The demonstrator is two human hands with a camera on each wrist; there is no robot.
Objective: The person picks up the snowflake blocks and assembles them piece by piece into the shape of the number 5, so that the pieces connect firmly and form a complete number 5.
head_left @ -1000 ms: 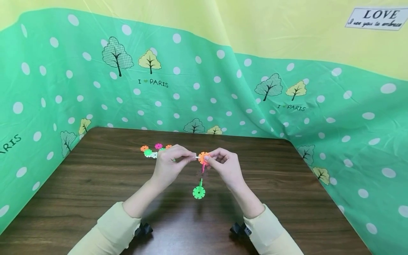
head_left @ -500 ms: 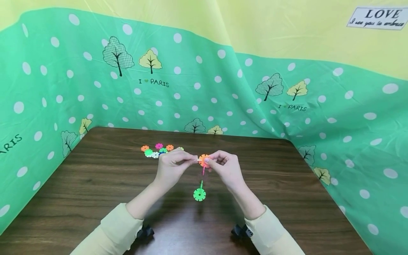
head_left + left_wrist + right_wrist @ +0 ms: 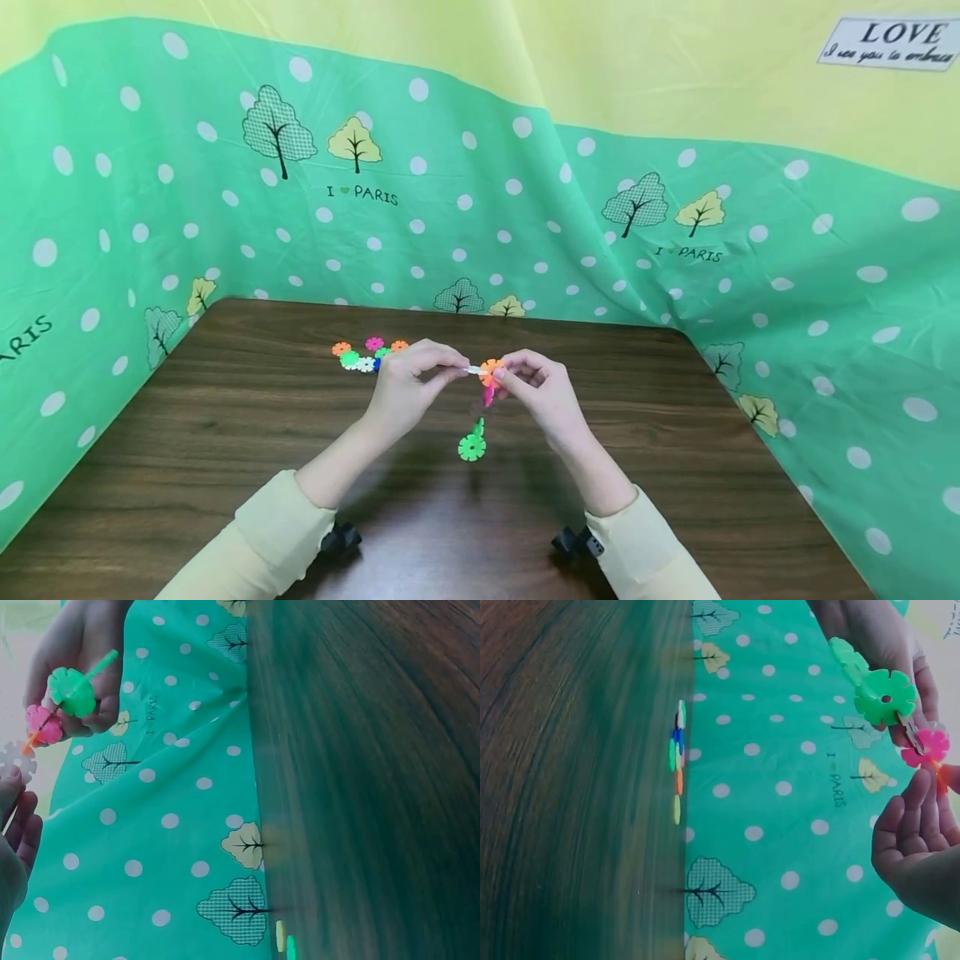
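Observation:
My left hand (image 3: 405, 383) pinches a white snowflake disc (image 3: 473, 370) between thumb and fingertips; the head view has it edge-on. Its rim meets an orange snowflake disc (image 3: 490, 372), which the thumb and fingers of my right hand (image 3: 543, 396) pinch. From the orange disc a chain of joined discs hangs above the table. A pink disc (image 3: 928, 746) comes first, then a dark brownish one (image 3: 910, 733) seen edge-on, then a green disc (image 3: 886, 697) and a second green disc (image 3: 472, 447) at the bottom. How deep the white and orange slots sit together cannot be seen.
Loose snowflake discs in several colours lie at the back left of the wooden table (image 3: 247, 433), among them orange (image 3: 341, 348), pink (image 3: 374, 343) and green (image 3: 349, 359). My left hand partly covers this group. A green dotted cloth (image 3: 420, 225) hangs behind the table.
The right hand has shifted slightly right with the orange disc, and the hanging chain has turned, so the pink disc shows more face. More of the white disc shows past the left fingertips.

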